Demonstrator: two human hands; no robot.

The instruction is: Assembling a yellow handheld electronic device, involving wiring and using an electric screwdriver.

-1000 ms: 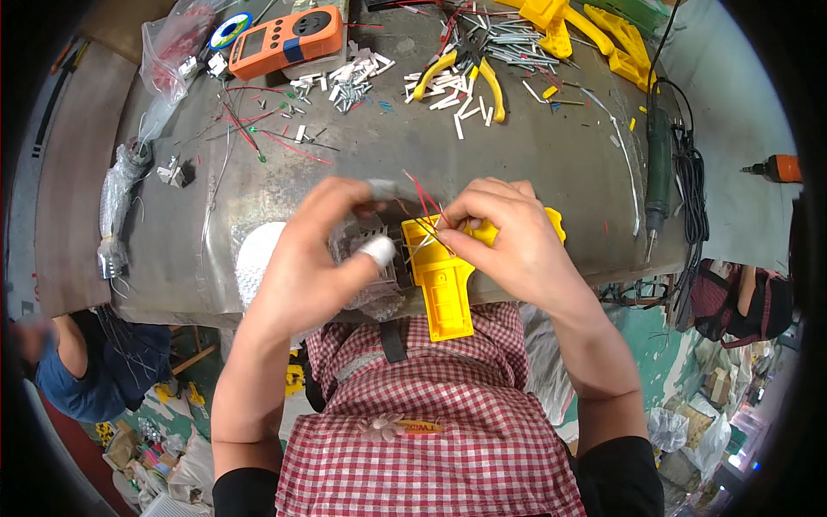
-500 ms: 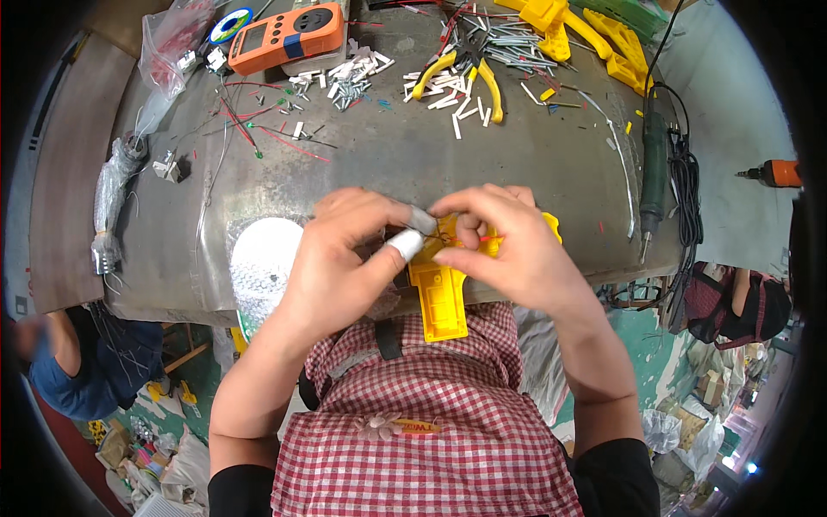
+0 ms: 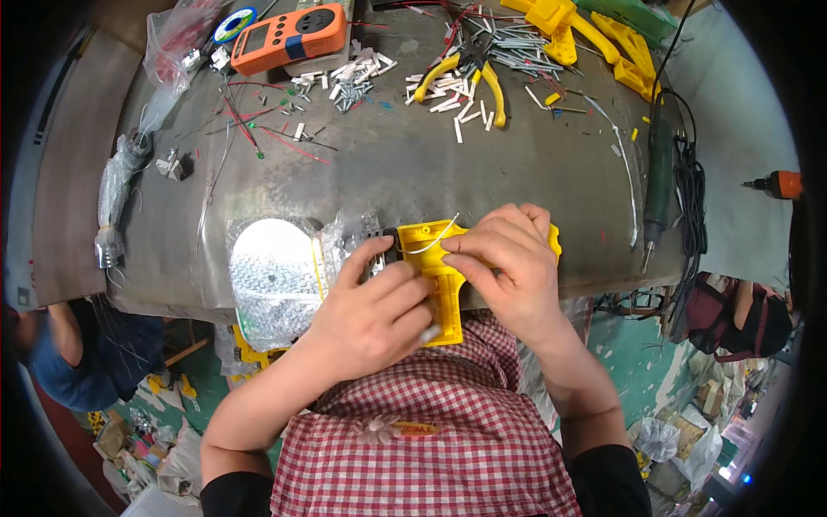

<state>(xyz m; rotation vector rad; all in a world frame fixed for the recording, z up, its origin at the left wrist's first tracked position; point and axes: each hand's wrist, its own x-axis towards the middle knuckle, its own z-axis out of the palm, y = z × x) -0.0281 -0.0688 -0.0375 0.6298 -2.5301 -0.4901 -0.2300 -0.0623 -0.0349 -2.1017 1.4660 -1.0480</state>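
Observation:
A yellow plastic housing half point(image 3: 448, 297), open side up with a handle-like leg toward me, lies at the bench's near edge. My left hand point(image 3: 375, 302) rests over its left side, fingers apart and bent. The left index finger reaches a black part point(image 3: 390, 248) at the housing's edge. White covering shows on my left thumb, low by the leg. A thin white wire point(image 3: 428, 247) curves over the housing, one end free. Beside this wire the thumb and index finger of my right hand point(image 3: 512, 267) pinch together; what is between them is hidden.
Left of the housing lies a large bubble-wrapped round piece point(image 3: 274, 267). Farther back are yellow-handled pliers point(image 3: 494, 95), white sleeves, screws and an orange multimeter point(image 3: 289, 39). A soldering iron point(image 3: 657, 189) lies at right. Another person point(image 3: 86, 353) is at far left.
My left hand has moved down and its fingers have spread over the housing. The white wire and black part now show. My right hand has shifted slightly down and stays pinched.

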